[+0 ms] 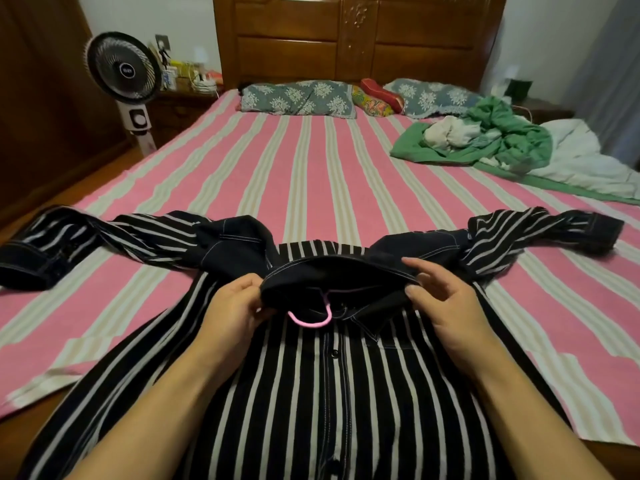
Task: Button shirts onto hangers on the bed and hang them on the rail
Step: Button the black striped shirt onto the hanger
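A black shirt with white stripes (311, 393) lies front up on the bed (311, 161), its sleeves spread out to both sides and its front buttoned. A pink hanger hook (310, 320) pokes out at the neck; the remainder of the hanger is hidden inside the shirt. My left hand (235, 306) pinches the left end of the dark collar (332, 275). My right hand (446, 299) pinches the collar's right end, and the collar is lifted off the shirt front.
The bed has a pink and cream striped sheet, with a wooden headboard (356, 36) and pillows (298, 98) at the far end. A heap of green and white bedding (502, 140) lies far right. A standing fan (124, 71) is left of the bed.
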{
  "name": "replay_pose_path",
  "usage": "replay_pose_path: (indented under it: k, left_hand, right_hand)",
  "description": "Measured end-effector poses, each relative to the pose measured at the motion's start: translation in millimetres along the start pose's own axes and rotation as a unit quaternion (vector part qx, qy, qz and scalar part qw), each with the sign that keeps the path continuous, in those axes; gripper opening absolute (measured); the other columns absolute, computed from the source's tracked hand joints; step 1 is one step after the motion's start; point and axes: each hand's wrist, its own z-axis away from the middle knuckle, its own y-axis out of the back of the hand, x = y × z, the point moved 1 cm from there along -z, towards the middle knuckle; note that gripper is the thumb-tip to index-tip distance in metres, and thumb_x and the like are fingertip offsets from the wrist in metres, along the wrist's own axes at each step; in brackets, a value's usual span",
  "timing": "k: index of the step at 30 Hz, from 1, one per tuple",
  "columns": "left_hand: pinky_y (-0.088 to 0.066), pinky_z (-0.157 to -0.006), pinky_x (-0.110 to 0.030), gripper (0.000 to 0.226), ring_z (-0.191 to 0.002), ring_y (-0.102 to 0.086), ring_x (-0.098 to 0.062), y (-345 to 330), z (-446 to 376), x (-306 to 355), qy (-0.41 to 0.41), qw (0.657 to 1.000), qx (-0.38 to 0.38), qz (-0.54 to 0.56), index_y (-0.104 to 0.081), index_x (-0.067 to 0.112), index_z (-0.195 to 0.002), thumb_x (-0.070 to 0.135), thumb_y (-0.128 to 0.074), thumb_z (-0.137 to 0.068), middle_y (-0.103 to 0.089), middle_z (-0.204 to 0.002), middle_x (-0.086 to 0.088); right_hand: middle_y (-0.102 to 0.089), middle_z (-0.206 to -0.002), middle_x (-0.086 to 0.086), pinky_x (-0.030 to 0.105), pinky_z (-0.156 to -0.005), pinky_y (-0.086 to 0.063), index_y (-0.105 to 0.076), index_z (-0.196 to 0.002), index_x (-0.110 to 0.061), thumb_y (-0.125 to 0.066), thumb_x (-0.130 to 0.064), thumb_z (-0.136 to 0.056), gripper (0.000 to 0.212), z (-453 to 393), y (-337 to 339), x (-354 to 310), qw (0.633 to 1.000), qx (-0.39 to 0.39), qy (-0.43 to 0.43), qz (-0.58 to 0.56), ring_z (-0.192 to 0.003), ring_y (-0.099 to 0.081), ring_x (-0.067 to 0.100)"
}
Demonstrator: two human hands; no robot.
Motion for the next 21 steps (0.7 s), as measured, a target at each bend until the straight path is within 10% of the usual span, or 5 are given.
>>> replay_pose_path:
  k: [5, 8, 15, 21]
  left_hand:
    - [-0.054, -0.078, -0.029, 0.016, -0.082, -0.065, -0.021, 2, 9, 4, -0.067, 0.996, -0.047, 0.026, -0.068, 0.007, -0.072, 0.003, -0.052, -0.068, -0.067, -0.082, -0.012]
    - [-0.053, -0.09, -0.034, 0.03, -0.098, -0.067, -0.026, 0, 13, 5, -0.051, 0.994, -0.078, 0.052, -0.07, -0.007, -0.096, 0.018, -0.053, -0.096, -0.071, -0.101, -0.018]
    - [-0.047, -0.105, -0.04, 0.041, -0.116, -0.068, -0.025, 5, 13, 4, -0.022, 0.991, -0.102, -0.081, -0.073, 0.005, -0.116, 0.026, -0.039, -0.109, -0.074, -0.117, -0.01]
    - [-0.048, -0.106, -0.044, 0.045, -0.112, -0.07, -0.027, 4, 2, -1, 0.036, 0.994, -0.062, -0.08, -0.076, 0.004, -0.111, 0.032, -0.04, -0.11, -0.076, -0.112, -0.013]
  right_hand:
    - [-0.06, -0.121, -0.012, 0.011, -0.096, -0.045, -0.073, -0.098, -0.02, -0.066, 0.003, -0.089, 0.026, 2, -11, -1, 0.981, 0.011, 0.102, 0.165, -0.113, -0.058, -0.003]
    - [-0.067, -0.114, -0.016, 0.007, -0.089, -0.043, -0.069, -0.08, -0.022, -0.071, -0.01, -0.09, 0.016, 2, -14, -3, 0.981, 0.0, 0.094, 0.171, -0.108, -0.06, -0.004]
    - [-0.066, -0.08, 0.01, 0.043, -0.081, -0.053, -0.068, -0.09, -0.012, -0.058, -0.02, -0.102, 0.018, -11, -12, 10, 0.994, 0.06, -0.074, -0.059, -0.081, -0.061, 0.023]
    - [-0.072, -0.096, 0.017, 0.04, -0.087, -0.061, -0.069, -0.1, 0.001, -0.05, -0.016, -0.102, 0.025, -17, -12, 5, 0.894, -0.037, -0.231, -0.382, -0.091, -0.072, 0.025]
